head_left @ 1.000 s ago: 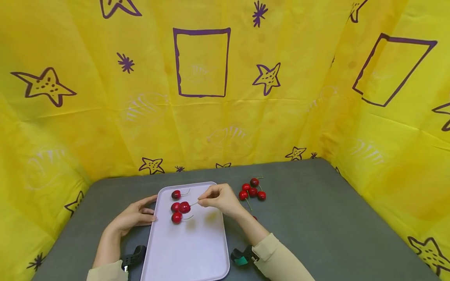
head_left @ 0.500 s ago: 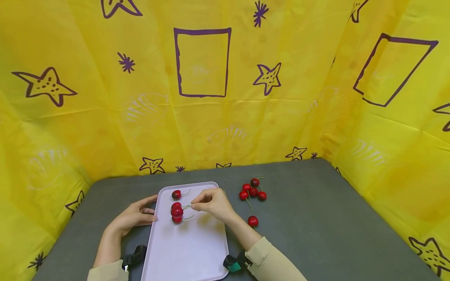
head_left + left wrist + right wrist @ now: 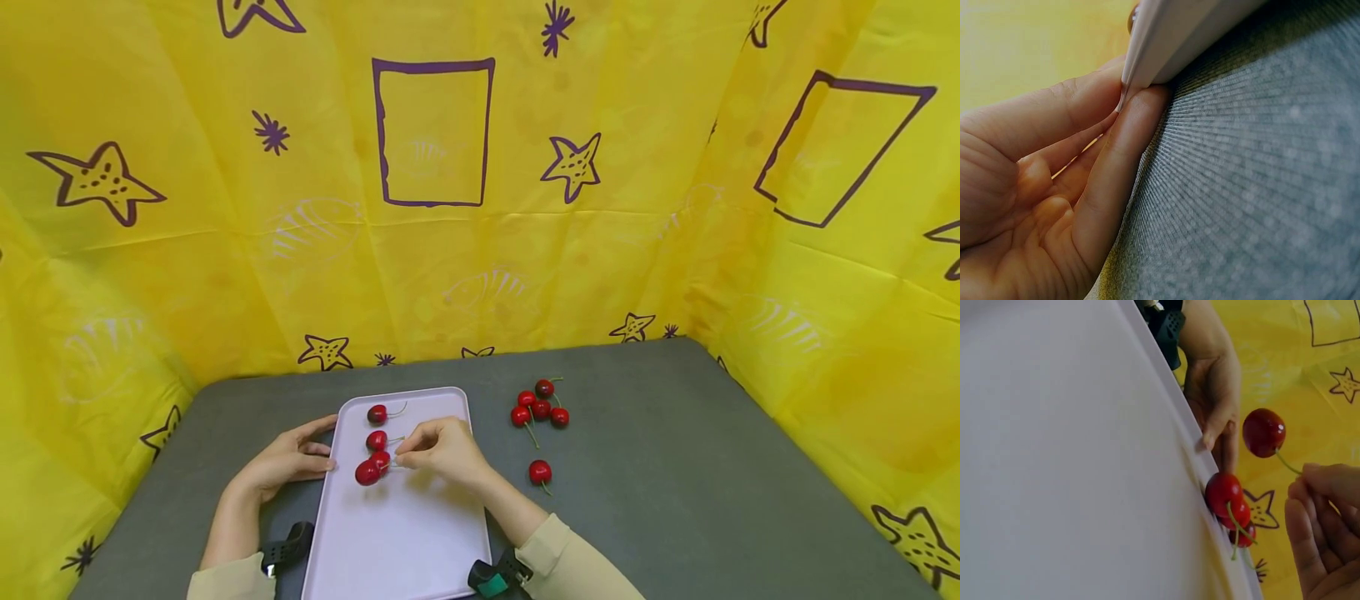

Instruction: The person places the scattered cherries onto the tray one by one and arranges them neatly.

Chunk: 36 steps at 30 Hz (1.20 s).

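Note:
My right hand (image 3: 444,452) pinches the stem of a red cherry (image 3: 1264,432) between thumb and fingertips. The cherry hangs above the pale lilac tray (image 3: 397,537), its shadow falling on the surface below. In the head view it overlaps the nearest of three cherries lying in a column along the tray's left side: a far cherry (image 3: 377,414), a middle cherry (image 3: 377,441) and a near cherry (image 3: 382,460). My left hand (image 3: 281,462) rests beside the tray, with relaxed fingers (image 3: 1141,115) touching the outside of its left rim.
Right of the tray, several cherries (image 3: 541,409) lie clustered on the dark grey table (image 3: 675,483). A single cherry (image 3: 540,472) lies closer to me, near the right forearm. Yellow cloth (image 3: 480,250) with purple drawings encloses the back and sides.
My right hand has moved left and toward me, carrying the cherry from beside the middle cherry to over the near one. The lone table cherry has come into view. My left hand stays put.

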{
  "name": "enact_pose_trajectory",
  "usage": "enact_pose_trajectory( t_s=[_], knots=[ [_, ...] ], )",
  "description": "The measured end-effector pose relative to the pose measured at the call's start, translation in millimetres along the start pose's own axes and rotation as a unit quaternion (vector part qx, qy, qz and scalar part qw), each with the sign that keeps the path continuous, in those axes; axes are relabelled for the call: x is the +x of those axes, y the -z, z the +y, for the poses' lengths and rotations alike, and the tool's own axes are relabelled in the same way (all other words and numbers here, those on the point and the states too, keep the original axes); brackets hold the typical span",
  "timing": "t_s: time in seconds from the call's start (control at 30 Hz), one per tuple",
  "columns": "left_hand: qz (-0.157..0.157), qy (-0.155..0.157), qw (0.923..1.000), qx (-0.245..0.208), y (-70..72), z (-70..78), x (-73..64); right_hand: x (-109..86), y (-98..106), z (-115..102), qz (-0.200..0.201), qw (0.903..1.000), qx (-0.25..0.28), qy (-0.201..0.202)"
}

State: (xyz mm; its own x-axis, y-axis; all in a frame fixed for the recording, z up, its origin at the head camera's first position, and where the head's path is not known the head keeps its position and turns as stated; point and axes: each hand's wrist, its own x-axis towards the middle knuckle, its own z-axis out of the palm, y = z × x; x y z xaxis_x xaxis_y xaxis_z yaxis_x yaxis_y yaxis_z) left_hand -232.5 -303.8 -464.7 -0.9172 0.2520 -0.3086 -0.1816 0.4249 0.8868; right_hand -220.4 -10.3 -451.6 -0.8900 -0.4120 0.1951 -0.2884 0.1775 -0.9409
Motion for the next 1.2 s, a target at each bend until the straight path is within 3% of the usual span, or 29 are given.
enact_pose_trajectory(
  t_s=[0.37,1.2],
  knots=[
    [-0.006,0.002,1.0000,-0.004,0.3,-1.4,0.7,-1.8,-3.9,4.8,-0.001,0.9980,-0.063,-0.009],
    [-0.015,-0.009,0.9998,-0.009,0.7,-1.2,-0.2,-3.1,-7.2,7.9,-0.031,0.9917,-0.125,-0.008]
  ],
)
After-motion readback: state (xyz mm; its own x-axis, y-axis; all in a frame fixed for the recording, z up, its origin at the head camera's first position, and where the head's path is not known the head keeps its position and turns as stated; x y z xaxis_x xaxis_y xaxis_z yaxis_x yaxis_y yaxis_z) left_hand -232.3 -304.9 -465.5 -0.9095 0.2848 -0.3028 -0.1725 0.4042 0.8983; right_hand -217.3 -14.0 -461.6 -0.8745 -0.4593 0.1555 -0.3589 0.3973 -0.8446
